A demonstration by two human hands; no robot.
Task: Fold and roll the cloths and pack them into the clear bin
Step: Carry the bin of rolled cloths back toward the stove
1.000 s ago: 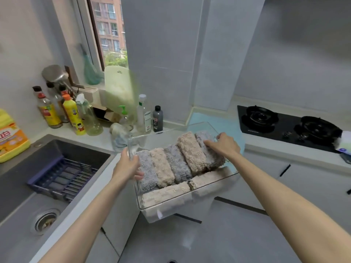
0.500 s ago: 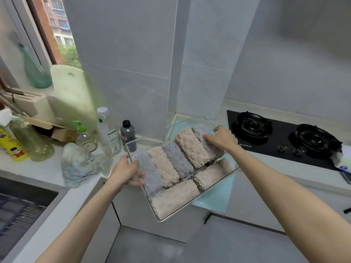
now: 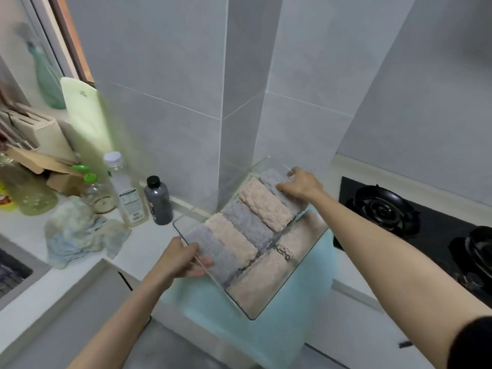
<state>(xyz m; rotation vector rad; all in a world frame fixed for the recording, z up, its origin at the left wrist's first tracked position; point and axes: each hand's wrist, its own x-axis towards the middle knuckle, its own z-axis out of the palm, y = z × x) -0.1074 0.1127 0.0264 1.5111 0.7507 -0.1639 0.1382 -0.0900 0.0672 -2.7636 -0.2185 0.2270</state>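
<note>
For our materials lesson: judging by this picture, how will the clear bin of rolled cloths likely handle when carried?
Probably stiff: the clear bin shows straight walls while the left hand and right hand grip opposite ends. Likely light: only rolled cloths inside. Smooth walls, held tilted, may slip.

Grey-tiled kitchen corner, soft daylight from the left.
Wall [image 3: 173, 62] of large grey tiles w/ a boxed pillar [image 3: 247, 75] jutting out mid-frame. Window [image 3: 69, 35] top left, orange-brown frame, green bottle [image 3: 48, 75] on the sill. White counter [image 3: 138, 241] wraps the corner: sink [image 3: 13, 270] at far left, black gas hob [image 3: 386, 209] w/ 2 burners at right. Along the wall: knife block [image 3: 45, 131], pale green board [image 3: 85, 118] leaning upright, clear bottle [image 3: 123, 190], dark bottle [image 3: 158, 202] just beside it, crumpled rag [image 3: 77, 235] nr the sink. Pale cabinets [image 3: 80, 302] below; grey floor [image 3: 165, 347].
</note>
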